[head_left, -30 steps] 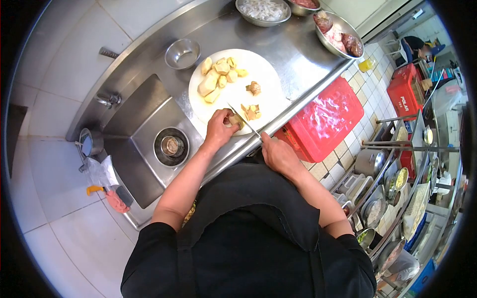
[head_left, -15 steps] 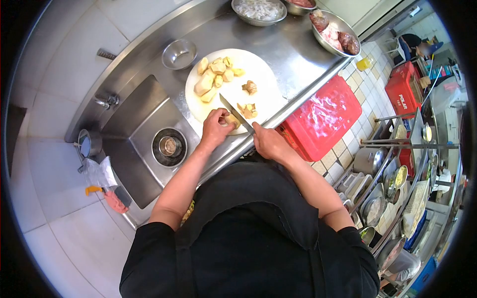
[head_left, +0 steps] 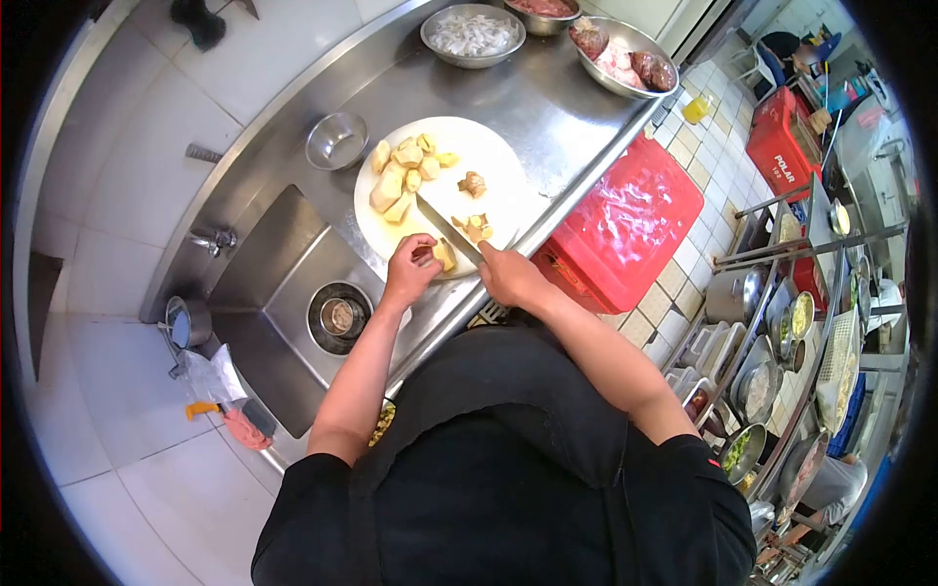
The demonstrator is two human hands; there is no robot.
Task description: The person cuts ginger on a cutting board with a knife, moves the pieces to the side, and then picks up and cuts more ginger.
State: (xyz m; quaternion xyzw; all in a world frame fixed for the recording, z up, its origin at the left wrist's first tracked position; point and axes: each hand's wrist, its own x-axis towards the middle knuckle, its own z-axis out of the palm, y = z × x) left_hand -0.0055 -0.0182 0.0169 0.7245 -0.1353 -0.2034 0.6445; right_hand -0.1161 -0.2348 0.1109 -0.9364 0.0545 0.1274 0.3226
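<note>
Beside a peeled yellow piece of ginger [head_left: 445, 256] on the round white cutting board [head_left: 503, 181], my left hand [head_left: 408, 272] has its fingers curved, with a gap between thumb and forefinger. Whether its fingertips touch the piece is hard to see. My right hand [head_left: 510, 277] is closed round the handle of a knife [head_left: 449, 230], whose blade lies diagonally over the board, just right of that piece. Several peeled ginger chunks [head_left: 396, 184] are heaped on the far left of the board. A brown knob [head_left: 473, 184] and peel scraps [head_left: 476, 228] lie right of the blade.
A sink [head_left: 269, 293] lies left of the board, with a small metal bowl [head_left: 337, 142] behind it. Bowls of whitish strips [head_left: 474, 36] and meat [head_left: 625, 63] stand farther back. A red crate [head_left: 625, 220] is right of the counter edge. Racks [head_left: 772, 293] hold food; another person is far off.
My left fingers have drawn back from the ginger piece, leaving more of it showing. The knife stays in my right hand near the same place. The whole view has shifted slightly.
</note>
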